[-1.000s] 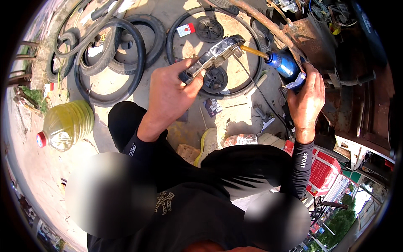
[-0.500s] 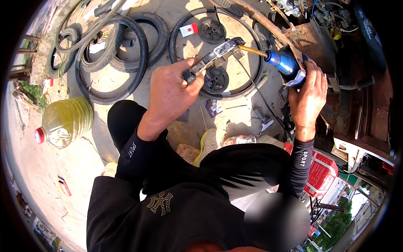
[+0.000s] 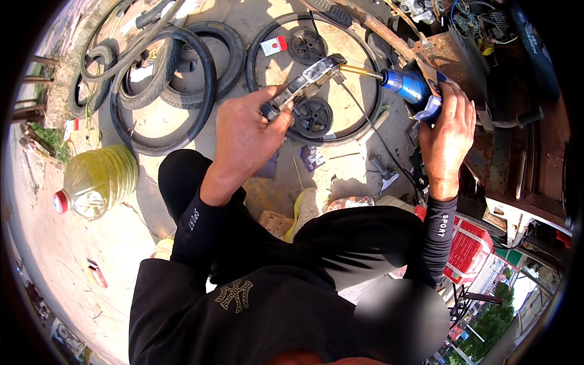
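My left hand (image 3: 249, 134) is closed, pinching a long silver and black metal part (image 3: 313, 76) at its near end. From the part's far end, slim gold rods (image 3: 363, 72) run rightward to a shiny blue cylindrical body (image 3: 409, 86). Whether rods and part are joined I cannot make out. My right hand (image 3: 449, 131) is wrapped round the right side of the blue body, its fingers partly hidden behind it. A thin black cable (image 3: 365, 112) trails from near the metal part toward the lower right.
Several black tyres (image 3: 210, 91) lie on the ground ahead and left, and a large tyre ring (image 3: 250, 58) surrounds two small black wheels (image 3: 313, 117). A big bottle of yellow liquid (image 3: 100, 176) lies at left. Rusty metal (image 3: 462, 58) and a red box (image 3: 467, 249) are at right.
The metal part has shifted slightly to the left, and a second gold line now shows beside the first. The blue body has turned a little. Both hands keep their hold.
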A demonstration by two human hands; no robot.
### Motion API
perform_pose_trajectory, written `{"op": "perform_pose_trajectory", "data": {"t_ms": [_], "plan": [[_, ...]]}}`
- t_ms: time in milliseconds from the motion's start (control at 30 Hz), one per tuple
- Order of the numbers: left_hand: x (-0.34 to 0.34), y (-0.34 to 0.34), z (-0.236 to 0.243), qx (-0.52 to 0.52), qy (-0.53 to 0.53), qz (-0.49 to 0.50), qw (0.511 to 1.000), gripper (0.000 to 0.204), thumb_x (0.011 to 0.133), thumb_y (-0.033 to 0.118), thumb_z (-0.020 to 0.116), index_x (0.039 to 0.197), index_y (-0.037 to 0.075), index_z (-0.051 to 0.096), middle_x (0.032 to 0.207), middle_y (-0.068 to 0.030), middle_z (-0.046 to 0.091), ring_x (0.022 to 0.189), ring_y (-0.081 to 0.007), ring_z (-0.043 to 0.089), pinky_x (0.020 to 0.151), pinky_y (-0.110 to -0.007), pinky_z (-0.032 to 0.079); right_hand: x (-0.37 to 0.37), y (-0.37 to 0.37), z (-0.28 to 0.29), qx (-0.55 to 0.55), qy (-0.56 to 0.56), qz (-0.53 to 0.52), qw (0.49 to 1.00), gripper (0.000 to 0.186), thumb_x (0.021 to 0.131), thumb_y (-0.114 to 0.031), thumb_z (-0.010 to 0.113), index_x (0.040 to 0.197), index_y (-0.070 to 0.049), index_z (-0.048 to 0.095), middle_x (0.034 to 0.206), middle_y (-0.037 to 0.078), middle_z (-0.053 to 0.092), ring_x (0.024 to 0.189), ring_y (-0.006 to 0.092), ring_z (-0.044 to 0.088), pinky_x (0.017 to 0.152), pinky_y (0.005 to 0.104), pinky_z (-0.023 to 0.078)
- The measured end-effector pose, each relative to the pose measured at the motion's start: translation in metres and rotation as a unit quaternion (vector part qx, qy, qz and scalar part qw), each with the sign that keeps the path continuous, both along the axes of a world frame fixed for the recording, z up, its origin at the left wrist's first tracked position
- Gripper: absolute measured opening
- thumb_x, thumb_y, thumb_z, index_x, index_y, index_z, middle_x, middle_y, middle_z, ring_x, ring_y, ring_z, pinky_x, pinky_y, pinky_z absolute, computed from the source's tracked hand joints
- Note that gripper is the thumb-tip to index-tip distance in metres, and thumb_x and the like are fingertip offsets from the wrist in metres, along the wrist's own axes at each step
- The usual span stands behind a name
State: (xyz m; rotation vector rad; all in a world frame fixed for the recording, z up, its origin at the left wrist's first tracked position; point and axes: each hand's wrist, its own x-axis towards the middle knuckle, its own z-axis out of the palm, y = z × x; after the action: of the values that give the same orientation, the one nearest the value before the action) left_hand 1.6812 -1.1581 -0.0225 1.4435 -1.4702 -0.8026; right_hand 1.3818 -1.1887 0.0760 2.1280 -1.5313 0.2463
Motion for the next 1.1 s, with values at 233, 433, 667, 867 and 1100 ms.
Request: {"op": "perform_pose_trajectory", "data": {"t_ms": [233,433,667,867,1100], "plan": [[0.0018,-0.0001,0.0015,-0.008,0.013,-0.004,1.0,0.027,0.081,0.012,0.075,0.105,0.001,0.076,0.048,-0.0125,0.051,0.039,-0.0208,0.053,0.045,-0.034,0.037,0.0026,-0.0028,-0.0023,-0.005,0.001,-0.002,1.0,0.064,0.066,0.003,0.069,0.128,-0.006,0.058,0.128,0.01,0.063,0.126,0.0321,0.056,0.115,0.0525,0.036],[0.0051,-0.0008,0.0009,-0.01,-0.004,-0.007,1.0,0.026,0.081,0.012,0.074,0.106,0.001,0.075,0.049,-0.0133,0.052,0.04,-0.0208,0.053,0.045,-0.034,0.038,0.0046,-0.0048,-0.0034,-0.002,0.003,-0.003,1.0,0.063,0.066,0.003,0.069,0.127,-0.006,0.058,0.127,0.01,0.063,0.125,0.0318,0.056,0.115,0.0527,0.036],[0.0071,0.0015,0.0099,0.026,-0.002,-0.021,0.999,0.017,0.089,0.01,0.073,0.099,-0.003,0.07,0.061,-0.0067,0.057,0.063,-0.0034,0.043,0.054,-0.027,0.042,0.0074,-0.0056,-0.0045,-0.003,0.0,-0.001,1.0,0.062,0.067,0.003,0.069,0.127,-0.006,0.058,0.127,0.01,0.063,0.125,0.0322,0.056,0.115,0.0529,0.036],[0.0082,0.0027,0.0088,0.02,-0.004,-0.018,1.0,0.017,0.089,0.01,0.073,0.1,-0.003,0.071,0.061,-0.0068,0.057,0.062,-0.0035,0.044,0.054,-0.027,0.042,0.0084,-0.0054,-0.004,-0.002,0.005,0.001,1.0,0.062,0.067,0.003,0.069,0.128,-0.006,0.058,0.127,0.011,0.063,0.125,0.0325,0.056,0.115,0.0532,0.036],[0.008,0.0037,0.0097,0.017,-0.008,-0.012,1.0,0.018,0.089,0.011,0.074,0.1,-0.003,0.071,0.061,-0.0084,0.058,0.06,-0.0047,0.046,0.053,-0.028,0.042,0.0075,-0.0034,-0.0024,-0.003,0.003,0.002,1.0,0.063,0.066,0.003,0.068,0.128,-0.006,0.058,0.128,0.011,0.062,0.126,0.0324,0.056,0.115,0.0532,0.036]]}}
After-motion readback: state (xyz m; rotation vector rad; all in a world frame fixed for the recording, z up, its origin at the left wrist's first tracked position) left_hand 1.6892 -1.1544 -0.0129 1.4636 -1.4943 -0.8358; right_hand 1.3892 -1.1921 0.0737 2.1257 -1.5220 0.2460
